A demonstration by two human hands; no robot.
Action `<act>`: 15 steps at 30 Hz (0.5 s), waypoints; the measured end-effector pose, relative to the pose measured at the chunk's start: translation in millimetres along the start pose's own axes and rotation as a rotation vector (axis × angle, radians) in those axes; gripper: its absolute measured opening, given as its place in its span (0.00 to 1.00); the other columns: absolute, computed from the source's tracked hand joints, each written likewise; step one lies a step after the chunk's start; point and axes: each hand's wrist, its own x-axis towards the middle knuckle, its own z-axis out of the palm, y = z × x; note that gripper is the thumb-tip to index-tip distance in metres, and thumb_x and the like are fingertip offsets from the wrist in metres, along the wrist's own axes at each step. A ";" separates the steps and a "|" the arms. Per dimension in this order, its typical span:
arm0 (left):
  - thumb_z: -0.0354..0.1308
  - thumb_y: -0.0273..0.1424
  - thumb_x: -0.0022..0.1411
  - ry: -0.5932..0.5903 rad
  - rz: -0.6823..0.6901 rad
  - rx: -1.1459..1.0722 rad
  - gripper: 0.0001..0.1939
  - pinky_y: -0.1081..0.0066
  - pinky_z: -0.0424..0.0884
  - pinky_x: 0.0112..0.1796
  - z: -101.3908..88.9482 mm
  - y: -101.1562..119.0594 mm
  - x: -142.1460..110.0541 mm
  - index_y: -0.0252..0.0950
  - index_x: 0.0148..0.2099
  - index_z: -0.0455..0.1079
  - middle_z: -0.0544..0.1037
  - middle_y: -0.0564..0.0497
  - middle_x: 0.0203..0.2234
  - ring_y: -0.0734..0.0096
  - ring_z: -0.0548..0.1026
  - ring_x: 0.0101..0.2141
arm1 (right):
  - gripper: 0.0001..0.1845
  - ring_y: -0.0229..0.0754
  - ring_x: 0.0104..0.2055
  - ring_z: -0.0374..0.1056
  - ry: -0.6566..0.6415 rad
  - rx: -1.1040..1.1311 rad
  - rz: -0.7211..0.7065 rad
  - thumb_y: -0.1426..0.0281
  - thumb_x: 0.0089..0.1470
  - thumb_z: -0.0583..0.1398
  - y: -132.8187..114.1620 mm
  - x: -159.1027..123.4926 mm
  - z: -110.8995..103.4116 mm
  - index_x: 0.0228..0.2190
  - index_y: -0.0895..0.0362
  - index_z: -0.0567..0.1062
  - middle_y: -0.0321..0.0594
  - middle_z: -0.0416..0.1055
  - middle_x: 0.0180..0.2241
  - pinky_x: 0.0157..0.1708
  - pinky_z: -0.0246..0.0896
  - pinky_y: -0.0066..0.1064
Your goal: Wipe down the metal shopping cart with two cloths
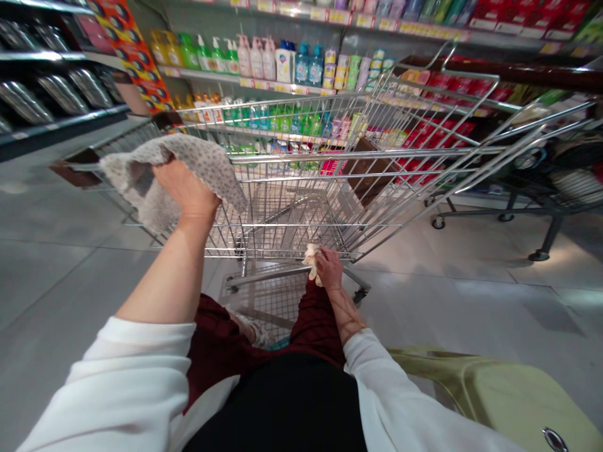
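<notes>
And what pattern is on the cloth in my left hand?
The cloth is pale grey with small darker grey spots, seen best in the head view.

From my distant seat I read the shopping cart point(362, 155) as bare, shiny metal wire with a smooth brown corner piece point(78, 174) that looks like plastic; the spotted cloth point(213, 157) over its left rim is matt and softly napped, and the cream scrap point(311, 256) at its near lower edge looks crumpled and matt. Behind the cart I see glossy plastic bottles point(257, 58), to its near right a smooth plastic stool point(518, 402), and beneath it smooth floor tiles point(424, 320) with soft sheen.
</notes>
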 end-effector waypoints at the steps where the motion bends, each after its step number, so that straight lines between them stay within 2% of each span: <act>1: 0.53 0.52 0.63 0.024 0.007 0.022 0.20 0.53 0.48 0.64 0.0 -0.5 0.6 0.42 0.39 0.72 0.81 0.48 0.35 0.46 0.67 0.62 | 0.13 0.45 0.49 0.68 -0.009 0.008 -0.004 0.79 0.55 0.62 -1.2 -4.5 3.2 0.38 0.52 0.83 0.46 0.78 0.49 0.49 0.66 0.35; 3: 0.53 0.53 0.63 0.070 0.039 0.076 0.19 0.52 0.52 0.63 0.4 -2.5 1.7 0.43 0.38 0.72 0.81 0.47 0.35 0.47 0.70 0.60 | 0.15 0.45 0.48 0.68 -0.026 0.024 -0.009 0.81 0.54 0.62 -1.6 -7.7 4.4 0.38 0.52 0.84 0.46 0.78 0.48 0.49 0.67 0.35; 6: 0.53 0.52 0.64 0.072 0.055 0.103 0.19 0.48 0.55 0.61 1.6 -6.0 1.8 0.43 0.39 0.72 0.81 0.44 0.42 0.44 0.71 0.60 | 0.18 0.44 0.48 0.69 -0.004 0.035 -0.003 0.80 0.54 0.60 3.8 0.5 -8.1 0.39 0.51 0.84 0.44 0.78 0.49 0.51 0.68 0.36; 9: 0.52 0.49 0.64 0.125 0.038 0.139 0.19 0.47 0.58 0.61 3.3 -7.1 0.9 0.40 0.44 0.71 0.80 0.42 0.49 0.42 0.72 0.59 | 0.20 0.46 0.50 0.70 0.226 0.016 0.053 0.79 0.58 0.56 14.7 18.4 -33.0 0.40 0.50 0.85 0.45 0.78 0.50 0.54 0.67 0.40; 12: 0.50 0.49 0.66 0.135 0.033 0.145 0.20 0.49 0.58 0.62 3.8 -4.3 -0.1 0.39 0.45 0.71 0.80 0.42 0.50 0.42 0.71 0.60 | 0.19 0.48 0.52 0.69 0.460 -0.006 0.097 0.78 0.58 0.55 26.9 36.1 -54.8 0.39 0.51 0.84 0.47 0.77 0.51 0.55 0.66 0.43; 15: 0.47 0.48 0.68 0.151 0.054 0.115 0.20 0.49 0.59 0.63 1.4 2.7 -2.2 0.40 0.44 0.72 0.80 0.42 0.47 0.43 0.71 0.60 | 0.18 0.49 0.52 0.69 0.469 -0.037 0.108 0.79 0.58 0.56 33.1 40.6 -57.6 0.39 0.51 0.84 0.47 0.77 0.51 0.53 0.66 0.43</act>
